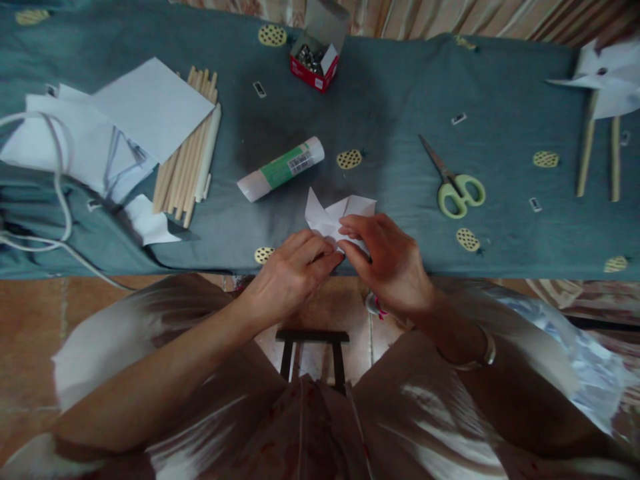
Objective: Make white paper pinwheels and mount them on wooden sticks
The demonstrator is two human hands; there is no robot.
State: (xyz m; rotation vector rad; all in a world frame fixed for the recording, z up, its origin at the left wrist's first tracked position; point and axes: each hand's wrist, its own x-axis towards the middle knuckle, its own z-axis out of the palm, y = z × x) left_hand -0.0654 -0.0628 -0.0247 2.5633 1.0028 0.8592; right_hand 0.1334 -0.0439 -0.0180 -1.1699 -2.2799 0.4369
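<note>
Between my two hands, by the table's front edge, is a white paper pinwheel (330,223) with folded, pointed corners. My left hand (297,267) pinches its near left edge, fingers closed. My right hand (385,257) grips its right side, with thumb and fingers bent over the paper near the middle. The fingers hide part of the folds. Just beyond the paper lies a glue stick (281,169) with a green label, tilted on its side. Off to the right, scissors (453,180) with light green handles rest with their blades pointing away.
A blue-green cloth (390,127) covers the table. Wooden sticks (187,153) and white paper sheets (153,110) lie at left, beside a white cable (63,187). A small red box (315,63) of metal pieces stands open at the back. Another pinwheel (613,80) is at far right.
</note>
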